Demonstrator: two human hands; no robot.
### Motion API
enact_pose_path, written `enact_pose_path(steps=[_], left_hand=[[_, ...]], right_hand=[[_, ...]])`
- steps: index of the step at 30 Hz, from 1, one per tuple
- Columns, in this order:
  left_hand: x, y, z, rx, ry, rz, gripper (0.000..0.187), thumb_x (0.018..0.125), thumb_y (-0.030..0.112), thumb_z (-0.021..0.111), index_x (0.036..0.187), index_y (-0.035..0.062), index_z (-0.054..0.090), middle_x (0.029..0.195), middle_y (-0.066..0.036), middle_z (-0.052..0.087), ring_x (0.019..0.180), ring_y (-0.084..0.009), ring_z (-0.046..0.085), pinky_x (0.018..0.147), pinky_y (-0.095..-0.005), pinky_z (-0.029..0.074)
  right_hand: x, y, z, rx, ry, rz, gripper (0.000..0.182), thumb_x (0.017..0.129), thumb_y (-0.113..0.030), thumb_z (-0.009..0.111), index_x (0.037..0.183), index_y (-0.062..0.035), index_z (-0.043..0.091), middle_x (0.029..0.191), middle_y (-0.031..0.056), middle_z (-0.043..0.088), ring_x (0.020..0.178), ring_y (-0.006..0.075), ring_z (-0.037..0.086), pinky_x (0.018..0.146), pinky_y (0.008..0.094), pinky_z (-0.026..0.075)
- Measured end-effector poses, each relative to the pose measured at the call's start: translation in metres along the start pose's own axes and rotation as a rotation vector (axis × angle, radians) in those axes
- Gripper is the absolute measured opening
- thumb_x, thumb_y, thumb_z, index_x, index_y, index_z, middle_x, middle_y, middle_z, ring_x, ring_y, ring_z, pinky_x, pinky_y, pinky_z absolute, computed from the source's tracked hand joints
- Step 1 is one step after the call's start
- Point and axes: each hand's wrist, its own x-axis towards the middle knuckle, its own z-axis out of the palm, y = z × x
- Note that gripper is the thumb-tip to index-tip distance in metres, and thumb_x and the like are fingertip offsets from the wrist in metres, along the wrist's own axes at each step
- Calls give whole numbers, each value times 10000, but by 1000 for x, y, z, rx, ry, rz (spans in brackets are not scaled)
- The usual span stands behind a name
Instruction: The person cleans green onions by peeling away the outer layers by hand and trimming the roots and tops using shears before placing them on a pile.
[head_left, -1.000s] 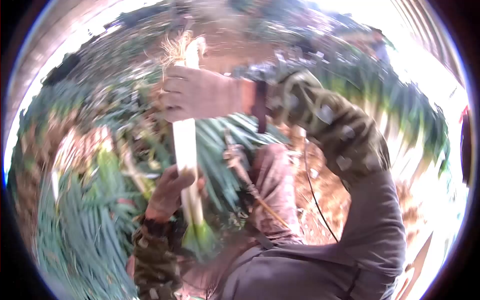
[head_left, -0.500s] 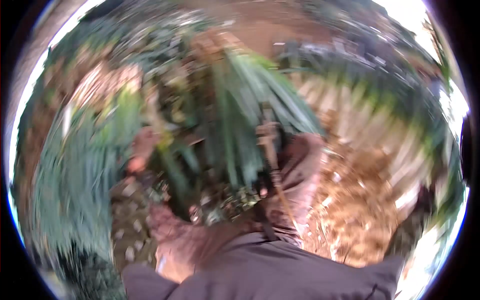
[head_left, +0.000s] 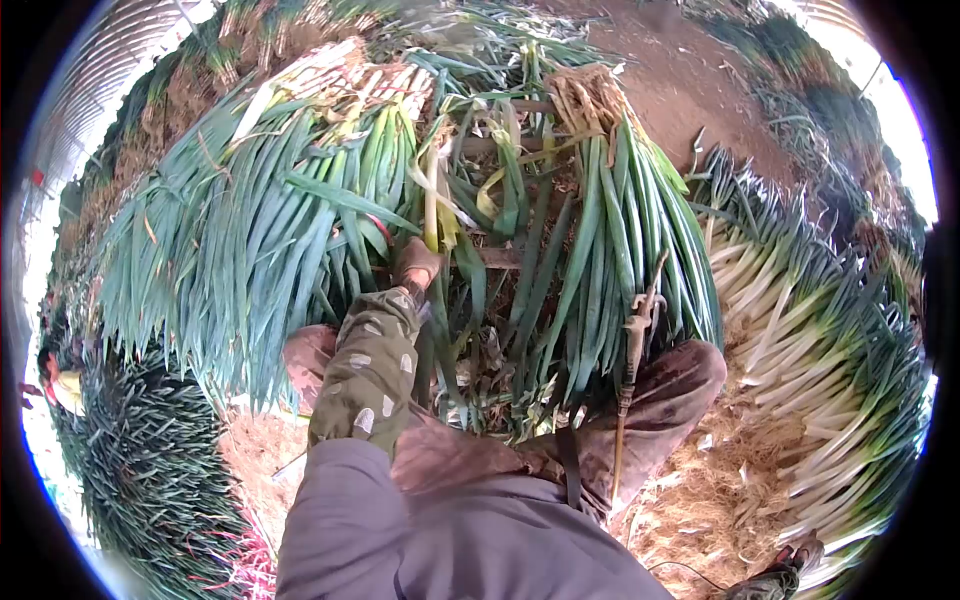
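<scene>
My left hand (head_left: 416, 263), in a brownish glove, is closed at the lower end of a pale leek stalk (head_left: 431, 200), beside the large left bundle of green-topped leeks (head_left: 250, 220). A second leek bundle (head_left: 620, 220) hangs its leaves toward my right knee. My right hand (head_left: 803, 552), dark-gloved, is at the lower right edge by the row of cleaned white leeks (head_left: 790, 370); its fingers are too small and dark to make out. A thin brass-coloured nozzle-like tool (head_left: 635, 345) stands upright by my right knee, apart from both hands.
A wooden rack (head_left: 495, 258) lies between the bundles, with loose leaves around it. Dense green leek tops (head_left: 160, 460) cover the ground at the lower left. Fibrous root scraps (head_left: 700, 490) litter the floor at right. More leeks (head_left: 240, 40) line the back, beyond brown soil (head_left: 690, 80).
The view has steadied from a blur. My left hand has moved up and right to the leek stalk. My right hand has gone lower, to the bottom right edge.
</scene>
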Motion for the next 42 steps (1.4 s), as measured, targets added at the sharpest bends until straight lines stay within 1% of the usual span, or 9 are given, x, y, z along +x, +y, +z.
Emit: enact_pose_path(steps=[9,15,21,25,29,33,35,39,42], left_hand=[[-18,4,10,-617,-226,357,578,743,330,822,1177,11,611,1022,-188,666,965,-325,650,859,-462,521],[-104,79,17,-546,107,408,502,795,385,744,1082,36,525,905,-131,625,737,-247,612,646,-422,529],[-131,77,67,-464,239,632,633,797,413,800,1237,61,513,959,-199,668,853,-403,675,695,-498,522],[-143,60,-16,-142,-40,733,610,770,429,824,1171,60,548,958,-177,666,865,-368,679,724,-468,524],[-95,84,-97,-600,322,599,659,728,459,861,1157,74,541,898,-134,624,807,-313,623,737,-446,507],[-59,127,-139,-987,-80,871,1071,745,376,887,1552,-2,292,1572,-234,410,1372,-350,492,1164,-413,375],[-65,136,-161,-925,-247,873,842,784,282,867,1458,-20,460,1453,-197,554,1275,-305,576,1106,-413,432],[-52,132,-180,-1014,-952,785,466,860,124,772,1291,22,627,1186,-89,702,1074,-207,663,956,-344,512],[-39,139,-184,-540,-762,717,367,855,207,808,1142,39,653,892,-13,650,719,-114,579,639,-281,482]], right_hand=[[-18,-292,-58,683,37,-526,379,997,-309,606,1268,-46,627,946,33,621,791,123,580,673,278,479],[-152,-555,-52,1288,-860,-1017,414,1030,-316,584,1295,2,602,952,14,613,779,100,544,680,264,458],[-273,-748,7,1377,-959,-875,325,1038,-284,595,1130,25,637,881,7,621,729,111,524,650,288,447],[-278,-748,6,1653,-1132,-622,283,1029,-298,611,1102,-25,636,829,-18,585,695,134,528,613,310,433],[-292,-710,-40,1488,-1289,-771,258,1038,-306,595,1117,-61,602,801,-25,555,673,106,516,600,284,433],[-319,-689,-68,1541,-1446,-888,285,1068,-370,523,1095,-94,589,739,-19,528,547,115,509,498,277,431],[-323,-679,-88,1524,-1345,-1131,387,1077,-433,479,1112,-63,584,747,10,582,535,134,537,480,296,447],[-313,-680,-74,1471,-1616,-758,357,1066,-442,506,1014,-94,564,768,-30,505,596,109,537,534,263,462],[-313,-660,-81,1496,-1678,-790,417,1051,-497,520,994,-86,565,772,-25,504,569,103,521,512,258,447]])
